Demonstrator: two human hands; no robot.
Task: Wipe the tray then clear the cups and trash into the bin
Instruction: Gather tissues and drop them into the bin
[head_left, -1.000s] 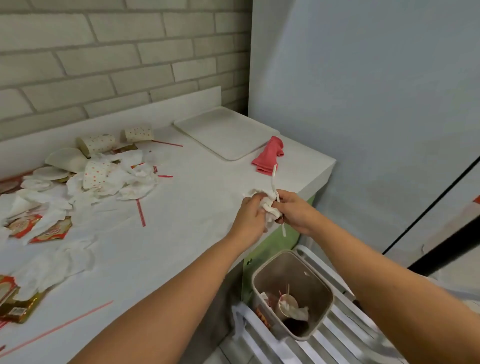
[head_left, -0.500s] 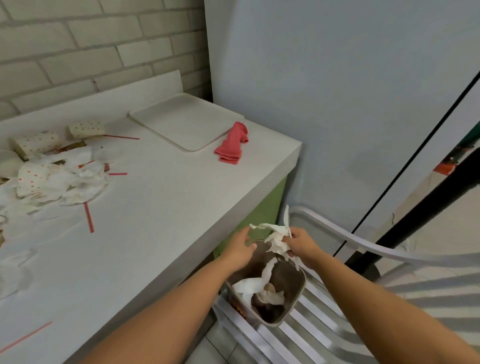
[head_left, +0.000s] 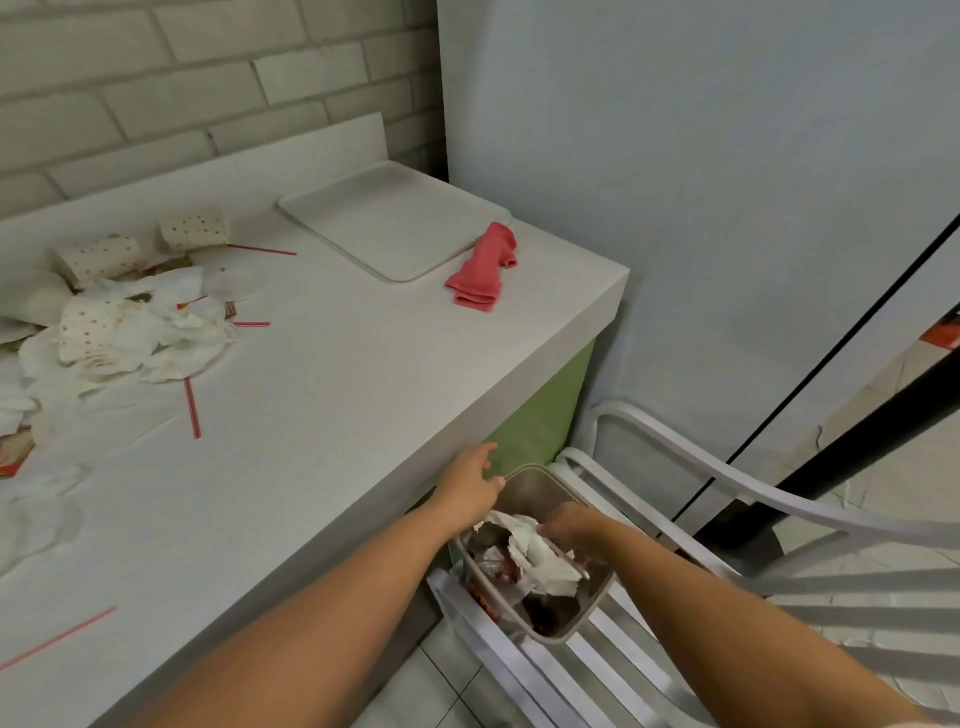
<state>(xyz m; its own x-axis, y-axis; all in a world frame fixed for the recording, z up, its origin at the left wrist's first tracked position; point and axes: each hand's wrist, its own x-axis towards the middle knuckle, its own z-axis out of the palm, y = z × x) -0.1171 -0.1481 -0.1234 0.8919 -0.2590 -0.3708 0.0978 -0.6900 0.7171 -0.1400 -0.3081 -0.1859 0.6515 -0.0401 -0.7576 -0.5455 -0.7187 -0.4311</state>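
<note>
Desk: Hands first. What are they doing?

Photographer: A person's left hand (head_left: 470, 486) hovers with fingers loosely spread and holds nothing. It sits between the edge of the white counter (head_left: 337, 389) and the far rim of the beige bin (head_left: 535, 488). The right hand (head_left: 571, 525) reaches down into the bin's mouth, on top of crumpled white napkins (head_left: 540, 564). Its fingertips are hidden behind the paper, so it cannot be told whether it grips the wad or only rests on it.

Desk: And the bin itself?

Photographer: It stands on the slatted seat of a white chair (head_left: 623, 649), just beside the counter's green side panel (head_left: 540, 415). Paper and some reddish trash fill it.

Desk: What lies on the counter?

Photographer: The pale tray (head_left: 395, 218) lies flat in the far corner, close to the blue-grey wall. A folded red cloth (head_left: 483, 267) lies just beside the tray's near right edge. Well apart, toward the left end, dotted paper cups (head_left: 195, 231) lie tipped over around a heap of loose napkins (head_left: 156, 332). Thin red straws (head_left: 192, 408) are scattered beside the heap and nearer the front edge. Printed wrappers (head_left: 15, 447) show at the frame's left border.
</note>
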